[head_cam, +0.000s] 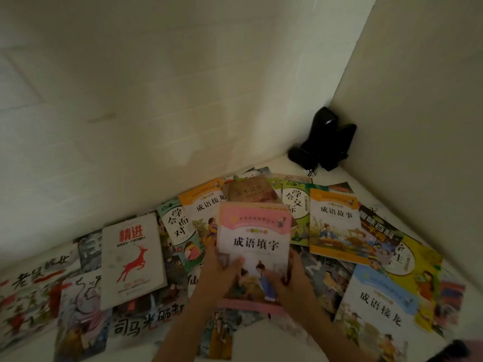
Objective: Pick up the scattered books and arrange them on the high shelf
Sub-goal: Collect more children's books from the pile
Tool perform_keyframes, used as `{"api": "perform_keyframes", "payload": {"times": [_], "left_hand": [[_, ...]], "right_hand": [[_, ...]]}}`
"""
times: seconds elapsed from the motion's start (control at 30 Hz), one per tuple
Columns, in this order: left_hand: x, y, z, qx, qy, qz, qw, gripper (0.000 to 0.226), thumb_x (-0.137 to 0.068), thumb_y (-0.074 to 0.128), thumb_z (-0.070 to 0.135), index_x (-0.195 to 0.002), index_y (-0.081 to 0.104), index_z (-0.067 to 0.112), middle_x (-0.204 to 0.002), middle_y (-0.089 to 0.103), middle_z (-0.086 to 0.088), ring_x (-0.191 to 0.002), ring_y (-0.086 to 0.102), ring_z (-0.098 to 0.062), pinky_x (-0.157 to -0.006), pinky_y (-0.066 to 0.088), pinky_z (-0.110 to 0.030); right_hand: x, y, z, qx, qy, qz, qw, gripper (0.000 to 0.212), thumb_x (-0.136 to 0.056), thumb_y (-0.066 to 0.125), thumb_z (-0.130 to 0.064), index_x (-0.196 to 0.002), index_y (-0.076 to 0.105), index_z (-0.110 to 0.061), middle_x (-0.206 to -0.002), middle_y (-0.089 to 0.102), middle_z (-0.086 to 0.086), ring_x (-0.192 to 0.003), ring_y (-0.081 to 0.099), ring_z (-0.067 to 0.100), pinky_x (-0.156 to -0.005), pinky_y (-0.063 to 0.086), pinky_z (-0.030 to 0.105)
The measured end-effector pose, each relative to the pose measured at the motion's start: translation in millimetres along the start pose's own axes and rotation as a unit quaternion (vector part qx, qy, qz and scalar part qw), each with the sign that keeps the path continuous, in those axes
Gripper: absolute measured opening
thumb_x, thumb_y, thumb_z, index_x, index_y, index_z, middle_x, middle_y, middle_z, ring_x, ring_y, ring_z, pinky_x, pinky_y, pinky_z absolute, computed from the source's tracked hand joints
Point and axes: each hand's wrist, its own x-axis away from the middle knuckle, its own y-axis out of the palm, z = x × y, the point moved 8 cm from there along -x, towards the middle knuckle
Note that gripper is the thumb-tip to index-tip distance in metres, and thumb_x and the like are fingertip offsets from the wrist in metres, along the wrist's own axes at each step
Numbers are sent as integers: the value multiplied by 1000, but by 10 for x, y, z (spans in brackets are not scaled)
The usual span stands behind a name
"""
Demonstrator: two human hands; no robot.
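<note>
Early stage: left hand [219,267] and right hand [290,278] each in a curled grip on pink book [254,246], other books [337,226] scattered, none visibly arranged.

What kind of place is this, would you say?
Probably a corner of a home room: plain white walls meet here, children's books lie scattered over a white surface, and black speakers stand in the corner.
</note>
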Motion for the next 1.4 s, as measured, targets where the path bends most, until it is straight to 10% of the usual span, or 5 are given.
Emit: {"api": "perform_keyframes", "payload": {"times": [0.2, 0.4, 0.7, 1.0, 1.4], "left_hand": [[-149, 141, 37, 13, -90, 7, 996, 29, -92, 64, 17, -115, 54, 32, -116, 63, 6, -99, 61, -12, -74, 52, -23], [-947, 313, 278, -102, -98, 56, 988, 48, -90, 64, 32, -134, 50, 16, -128, 57, -3, -111, 55, -22, -99, 47, -39], [-1444, 313, 200, -52, -152, 143, 977, 64, -82, 73, 14, -133, 35, 6, -121, 56, -8, -108, 59, -31, -91, 52, -42], [-870, 1233, 1403, -107, 91, 16, 990, 67, -87, 65, 6, -132, 20, 28, -105, 57, 4, -87, 61, -8, -72, 54, -27], [-901, 1461, 507, 130, -159, -35, 978, 58, -79, 73, 0, -129, 52, 23, -111, 68, -9, -93, 70, -36, -78, 56, -58]], "right_hand": [[-344, -338, -266, 91, 13, -27, 995, 14, -91, 63, -28, -101, 62, -19, -88, 67, -8, -77, 64, 4, -71, 54, 22], [-1525, -615, -375, 144, -11, -53, 988, 37, -92, 62, -21, -57, 51, -16, -43, 51, -4, -39, 48, 15, -55, 52, 40], [-1993, -548, 69, 168, 33, -29, 985, 23, -91, 63, -29, -73, 61, -14, -68, 63, 4, -65, 60, 22, -61, 52, 32], [-1113, -1363, -390, -175, -50, 6, 983, 26, -94, 53, -22, -91, 62, 2, -66, 55, 20, -54, 49, 27, -55, 47, 30], [-1060, -2389, 856, 251, 164, 146, 943, 95, -54, 81, -58, -125, 45, -5, -111, 61, 11, -97, 63, 28, -76, 57, 39]]}}
